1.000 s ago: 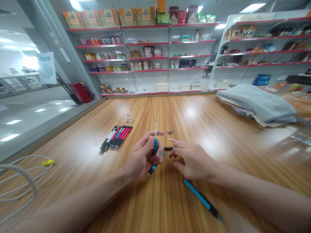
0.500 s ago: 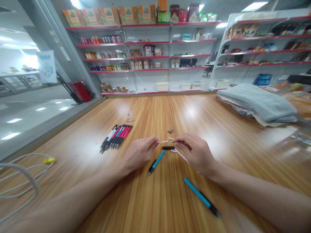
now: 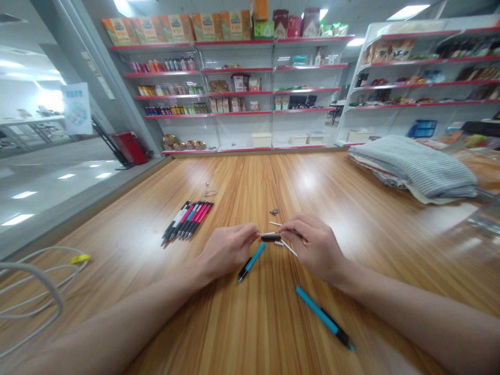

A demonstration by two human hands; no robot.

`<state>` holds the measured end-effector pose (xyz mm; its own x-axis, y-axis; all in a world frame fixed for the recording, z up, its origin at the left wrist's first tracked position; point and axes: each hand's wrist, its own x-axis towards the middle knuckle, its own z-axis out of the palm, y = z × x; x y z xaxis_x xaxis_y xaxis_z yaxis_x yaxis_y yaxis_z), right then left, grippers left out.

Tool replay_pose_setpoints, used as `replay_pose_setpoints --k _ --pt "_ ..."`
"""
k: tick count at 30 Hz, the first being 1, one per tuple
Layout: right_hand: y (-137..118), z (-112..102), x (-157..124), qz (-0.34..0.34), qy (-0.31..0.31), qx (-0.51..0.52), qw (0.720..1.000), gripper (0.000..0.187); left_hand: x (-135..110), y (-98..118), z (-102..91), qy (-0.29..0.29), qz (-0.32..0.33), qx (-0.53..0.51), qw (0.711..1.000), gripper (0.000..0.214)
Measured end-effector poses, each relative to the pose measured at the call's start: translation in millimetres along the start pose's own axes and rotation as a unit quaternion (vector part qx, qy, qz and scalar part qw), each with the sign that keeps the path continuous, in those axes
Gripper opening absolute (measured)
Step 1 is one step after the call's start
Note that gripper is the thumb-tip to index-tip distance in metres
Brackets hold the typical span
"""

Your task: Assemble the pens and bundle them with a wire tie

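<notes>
My left hand (image 3: 230, 249) is closed in a pinch on one end of a thin white pen refill (image 3: 268, 234). Fingers of my right hand (image 3: 314, 242) are pinched together at the refill's other end; a small dark piece shows between them, too hidden to name. Just below the refill lies a short black pen grip (image 3: 271, 238). More white refills (image 3: 289, 248) and a small white piece (image 3: 278, 243) lie beside my right fingertips. Two blue pen barrels with black clips, one between my hands (image 3: 252, 262) and one nearer me (image 3: 323, 316), rest on the wooden table.
A row of pens (image 3: 188, 221) in several colours lies at left. Small metal parts (image 3: 274, 211) sit beyond my hands, and a thin ring (image 3: 211, 192) farther back. Folded striped cloth (image 3: 414, 166) is at right, a white cable (image 3: 50, 291) at left, stocked shelves (image 3: 242, 91) behind.
My left hand has moved slightly right and down, bringing the refill up to my right fingertips, just over the black grip. My right hand has barely shifted; both pinches stay closed.
</notes>
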<state>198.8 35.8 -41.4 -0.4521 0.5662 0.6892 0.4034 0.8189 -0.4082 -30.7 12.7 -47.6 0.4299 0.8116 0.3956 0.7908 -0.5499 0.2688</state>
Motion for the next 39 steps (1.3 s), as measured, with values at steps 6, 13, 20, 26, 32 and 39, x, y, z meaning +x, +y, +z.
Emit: replay_pose_setpoints --k 6,13,20,26,32,39 --pt "3.3 4.1 -0.8 -0.021 -0.007 -0.002 1.000 0.012 0.7 0.6 1.6 -0.010 0.013 0.041 0.999 0.023" --pt "1.6 6.3 -2.1 -0.004 -0.048 0.004 0.999 0.013 1.8 9.1 6.4 -0.025 0.033 0.038 0.998 0.023" --pt "50.4 3.6 26.1 0.127 -0.061 -0.084 0.986 0.020 6.6 5.3 8.9 0.030 -0.054 -0.025 0.998 0.023" --pt "87.9 21.1 49.6 0.067 -0.133 -0.120 0.982 0.014 9.5 -1.6 7.6 0.051 -0.108 -0.045 0.992 0.025" --pt "92.1 26.8 57.4 0.021 -0.184 -0.147 0.972 0.016 9.8 -3.8 6.6 0.046 -0.129 -0.069 0.988 0.026" --pt "80.9 18.8 47.8 -0.019 -0.220 -0.167 0.961 0.021 10.3 -3.5 8.2 0.041 -0.124 -0.067 0.989 0.026"
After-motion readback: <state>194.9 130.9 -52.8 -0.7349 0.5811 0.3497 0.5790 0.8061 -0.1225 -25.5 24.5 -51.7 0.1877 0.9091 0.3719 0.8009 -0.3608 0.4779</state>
